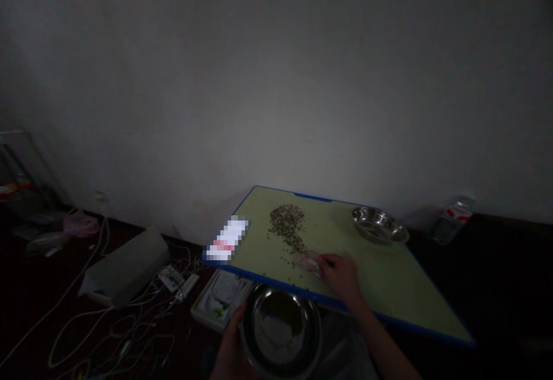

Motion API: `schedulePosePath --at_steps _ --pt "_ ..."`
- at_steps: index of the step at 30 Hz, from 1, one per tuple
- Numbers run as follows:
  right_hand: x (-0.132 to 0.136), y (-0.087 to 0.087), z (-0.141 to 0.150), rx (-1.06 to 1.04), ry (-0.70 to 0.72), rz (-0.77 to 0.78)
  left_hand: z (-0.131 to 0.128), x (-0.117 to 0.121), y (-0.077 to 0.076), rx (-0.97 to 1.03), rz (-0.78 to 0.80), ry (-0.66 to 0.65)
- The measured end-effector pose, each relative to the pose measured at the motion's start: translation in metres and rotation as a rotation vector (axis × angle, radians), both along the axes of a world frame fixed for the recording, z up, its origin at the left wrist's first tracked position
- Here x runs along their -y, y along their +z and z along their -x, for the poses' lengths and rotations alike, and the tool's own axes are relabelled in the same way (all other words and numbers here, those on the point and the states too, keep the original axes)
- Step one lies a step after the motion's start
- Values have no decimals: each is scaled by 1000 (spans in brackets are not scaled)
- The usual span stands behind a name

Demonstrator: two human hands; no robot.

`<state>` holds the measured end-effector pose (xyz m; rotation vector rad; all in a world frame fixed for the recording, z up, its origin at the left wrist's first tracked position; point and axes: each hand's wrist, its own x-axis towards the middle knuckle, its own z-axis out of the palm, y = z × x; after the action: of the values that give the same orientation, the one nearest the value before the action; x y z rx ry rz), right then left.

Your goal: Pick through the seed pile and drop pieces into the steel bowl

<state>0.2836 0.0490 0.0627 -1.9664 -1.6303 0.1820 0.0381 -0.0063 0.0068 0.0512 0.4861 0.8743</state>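
My left hand (231,339) grips the rim of a steel bowl (280,328) held just below the front edge of a pale green board with a blue rim (389,276). My right hand (341,276) rests on the board near that edge, fingers curled beside a small clear plastic piece (307,262). A pile of small dark grains (288,224) lies on the board behind my right hand, with loose grains trailing toward it. What the bowl holds is dim; some pale matter shows inside.
A second steel bowl (380,224) sits at the board's far right. A plastic bottle (451,219) lies beyond it by the wall. A blurred white packet (227,239) rests at the board's left edge. Cables, a power strip (177,282) and a white box (125,265) cover the dark floor.
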Motion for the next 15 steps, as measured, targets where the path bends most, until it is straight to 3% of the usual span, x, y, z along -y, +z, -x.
schedulePosePath --at_steps 9,15 --pt "-6 0 -3 -40 98 -12 1 0 2 45 -26 -8" --pt "-3 4 3 -80 130 14 -1 0 7 -34 -28 -13"
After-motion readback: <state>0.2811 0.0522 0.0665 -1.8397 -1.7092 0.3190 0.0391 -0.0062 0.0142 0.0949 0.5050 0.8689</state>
